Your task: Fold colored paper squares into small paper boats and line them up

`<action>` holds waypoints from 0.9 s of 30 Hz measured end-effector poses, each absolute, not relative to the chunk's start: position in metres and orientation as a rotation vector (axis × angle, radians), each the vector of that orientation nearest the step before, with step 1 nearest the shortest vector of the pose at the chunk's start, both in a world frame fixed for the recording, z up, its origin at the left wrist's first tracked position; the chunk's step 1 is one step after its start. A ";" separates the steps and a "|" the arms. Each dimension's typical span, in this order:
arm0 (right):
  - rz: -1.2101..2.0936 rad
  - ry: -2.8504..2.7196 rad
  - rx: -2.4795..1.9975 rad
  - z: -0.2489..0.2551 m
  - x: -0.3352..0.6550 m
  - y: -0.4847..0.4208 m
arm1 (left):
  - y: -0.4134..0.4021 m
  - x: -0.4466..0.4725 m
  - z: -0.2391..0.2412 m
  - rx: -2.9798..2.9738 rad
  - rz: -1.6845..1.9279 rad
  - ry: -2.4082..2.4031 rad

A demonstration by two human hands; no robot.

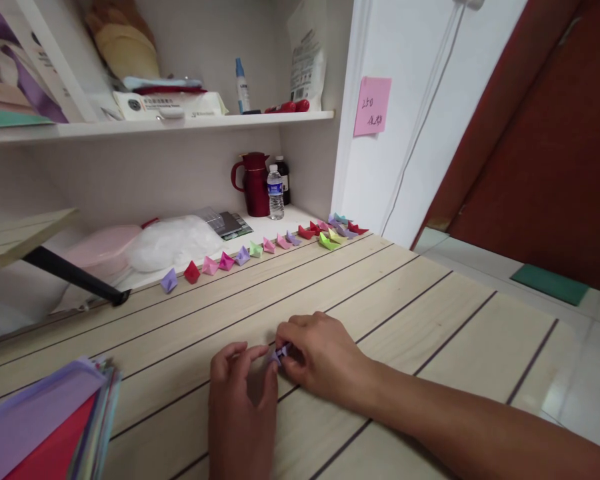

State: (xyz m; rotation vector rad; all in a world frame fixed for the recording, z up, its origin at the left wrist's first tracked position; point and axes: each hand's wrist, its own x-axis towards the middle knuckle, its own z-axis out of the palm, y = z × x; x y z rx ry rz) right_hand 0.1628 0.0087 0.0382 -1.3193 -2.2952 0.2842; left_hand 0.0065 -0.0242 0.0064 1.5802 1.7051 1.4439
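Observation:
Between my two hands, low over the striped wooden table, is a small folded purple paper boat point(279, 355), partly covered by fingers. My right hand point(320, 350) pinches its right side between thumb and fingers. From the left, my left hand point(243, 393) closes thumb and index finger on the paper's other edge. Beyond the hands, a row of small folded paper boats in several colours runs along the table's back edge, among them a purple boat point(169, 281), a red boat point(192, 272) and a green boat point(329, 242).
A stack of coloured paper point(40, 413) lies at the table's left front. Behind the table stand a dark red jug point(256, 187), a water bottle point(275, 193) and a white plastic bag point(173, 243). A black bracket point(75, 275) juts in at left.

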 end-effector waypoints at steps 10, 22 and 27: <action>0.288 -2.355 -1.244 0.029 0.163 0.011 | -0.020 0.003 0.001 1.830 1.319 1.717; 0.427 -2.215 -1.029 0.018 0.162 0.017 | -0.023 0.006 0.000 1.843 1.242 1.780; 0.502 -2.171 -1.013 0.016 0.163 0.018 | -0.023 0.005 0.000 1.840 1.233 1.790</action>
